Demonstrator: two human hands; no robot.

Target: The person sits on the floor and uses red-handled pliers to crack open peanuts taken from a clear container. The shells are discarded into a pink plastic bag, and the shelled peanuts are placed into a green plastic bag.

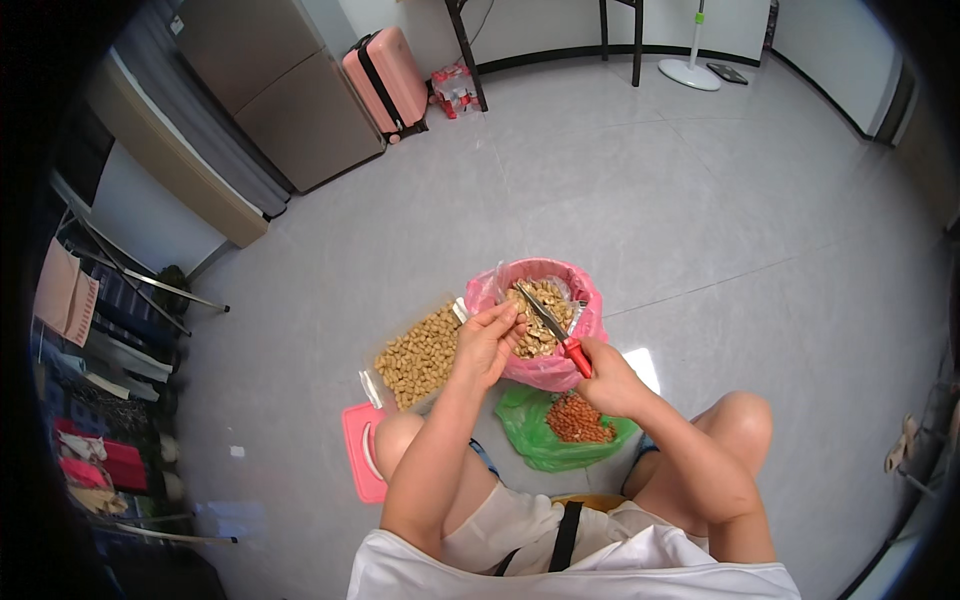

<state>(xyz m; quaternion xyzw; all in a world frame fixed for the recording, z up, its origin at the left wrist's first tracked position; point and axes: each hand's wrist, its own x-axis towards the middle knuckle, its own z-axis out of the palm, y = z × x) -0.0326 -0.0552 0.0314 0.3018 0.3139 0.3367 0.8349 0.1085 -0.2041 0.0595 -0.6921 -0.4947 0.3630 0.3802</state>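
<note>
My left hand (489, 337) pinches a small tan piece, probably a peanut in its shell (516, 300), at its fingertips. My right hand (609, 377) grips a tool with a red handle (577, 357) and a metal blade or jaws (541, 311), its tip close to the piece. Both hands are over a bin lined with a pink plastic bag (534, 373), which holds many broken shells (551, 300). Left of it, a clear plastic container (429, 405) holds unshelled peanuts (420, 360). Reddish shelled peanuts (577, 420) lie on a green plastic bag (525, 435) between my legs.
A pink lid with a white handle (358, 457) lies by my left knee. Farther off stand a pink suitcase (390, 79), a grey refrigerator (300, 105), a wrapped pack of bottles (456, 90) and a white stand base (689, 74). A laundry rack (150, 281) is at the left.
</note>
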